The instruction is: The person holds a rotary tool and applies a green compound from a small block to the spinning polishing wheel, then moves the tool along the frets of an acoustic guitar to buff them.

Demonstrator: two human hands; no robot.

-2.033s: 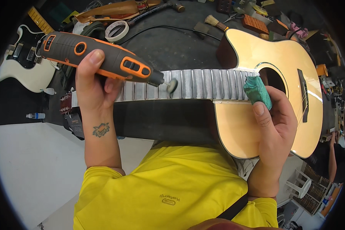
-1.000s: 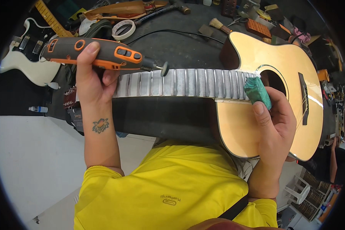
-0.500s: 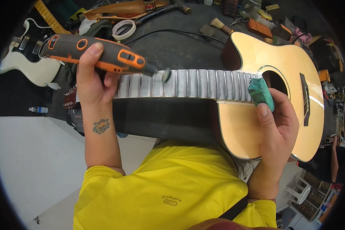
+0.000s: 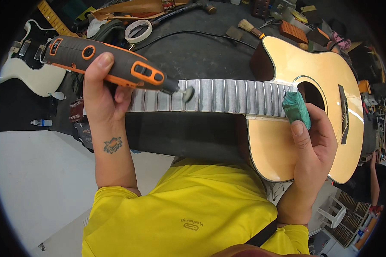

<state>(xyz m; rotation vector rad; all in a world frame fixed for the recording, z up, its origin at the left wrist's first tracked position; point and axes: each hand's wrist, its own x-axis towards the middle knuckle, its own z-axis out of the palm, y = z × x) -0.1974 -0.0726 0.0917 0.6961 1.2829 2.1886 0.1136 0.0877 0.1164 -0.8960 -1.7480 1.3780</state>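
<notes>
My left hand [image 4: 103,88] is closed around an orange and dark grey rotary tool [image 4: 111,64]. A small round buffing wheel [image 4: 188,94] on its tip hovers over or near the guitar neck; I cannot tell if they touch. In my right hand [image 4: 315,143] is a green block of polishing compound [image 4: 296,110], pinched between thumb and fingers above the end of the fretboard. The acoustic guitar [image 4: 272,150] lies face up with its pale body to the right. Silvery-grey covering lies between the frets along its fretboard [image 4: 218,96].
A white electric guitar [image 4: 40,79] lies at the left. Toward the back of the dark workbench [image 4: 193,55] are a tape roll [image 4: 138,32], a hammer [image 4: 208,7], a brush [image 4: 249,28] and a black cable [image 4: 188,32]. Another person's arm [image 4: 374,180] shows at far right.
The buffing wheel has shifted slightly right and down. My right hand and the green block have moved a little right and down, and the guitar appears slightly shifted the same way.
</notes>
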